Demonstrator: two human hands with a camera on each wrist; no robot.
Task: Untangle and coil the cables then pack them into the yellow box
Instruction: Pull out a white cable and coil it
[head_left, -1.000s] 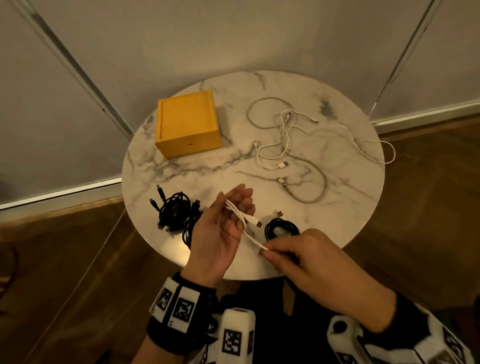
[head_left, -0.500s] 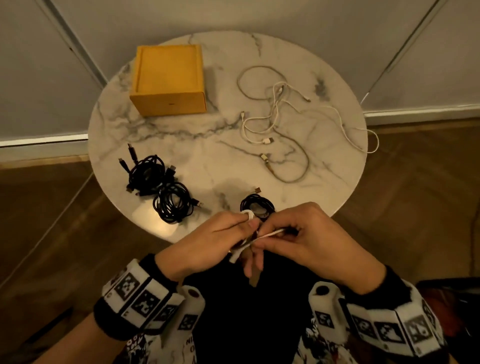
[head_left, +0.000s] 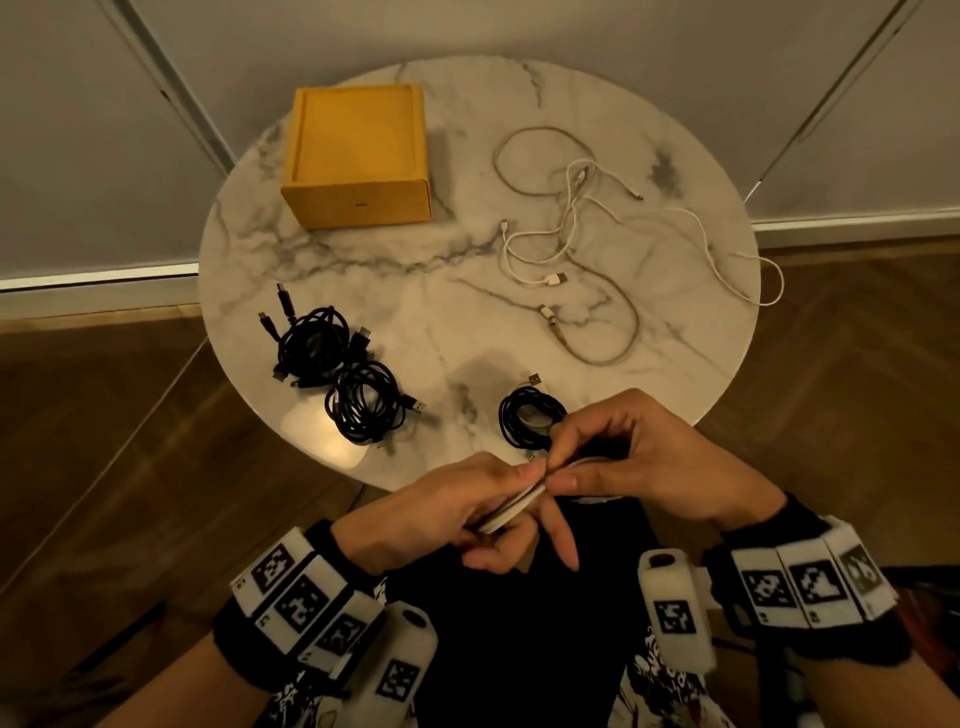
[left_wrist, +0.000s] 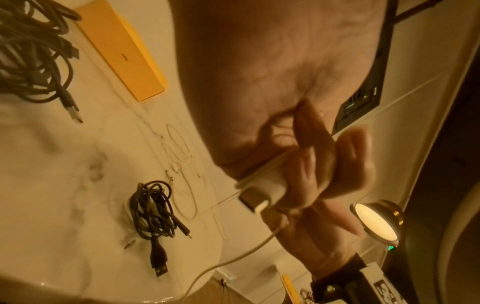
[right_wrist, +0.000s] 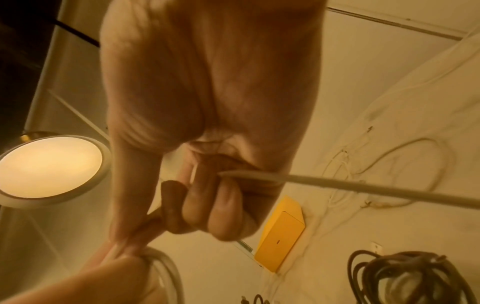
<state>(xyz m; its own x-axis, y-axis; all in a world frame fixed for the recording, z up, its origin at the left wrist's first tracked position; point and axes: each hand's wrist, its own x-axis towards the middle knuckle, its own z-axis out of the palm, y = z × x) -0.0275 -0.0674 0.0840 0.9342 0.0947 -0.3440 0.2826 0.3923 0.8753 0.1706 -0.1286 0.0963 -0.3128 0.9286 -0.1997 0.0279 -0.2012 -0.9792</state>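
Overhead head view, close wrist views

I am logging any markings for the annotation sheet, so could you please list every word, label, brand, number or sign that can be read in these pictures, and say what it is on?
No readable words, brands or numbers anywhere.
Wrist bands: black-and-white square code markers, patterns only, no text.
Yellow box: a small dark mark on its front face, too small to read.
Dark wall panel: tiny marks, blurred, unreadable.

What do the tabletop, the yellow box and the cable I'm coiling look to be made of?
Tabletop: marble or a marble-look slab, polished; grey veins, soft glare. Yellow box: probably painted wood or board, matte; a recessed panel on top, no shine. White cable: smooth rubbery plastic sheath; it bends freely between left hand and right hand.
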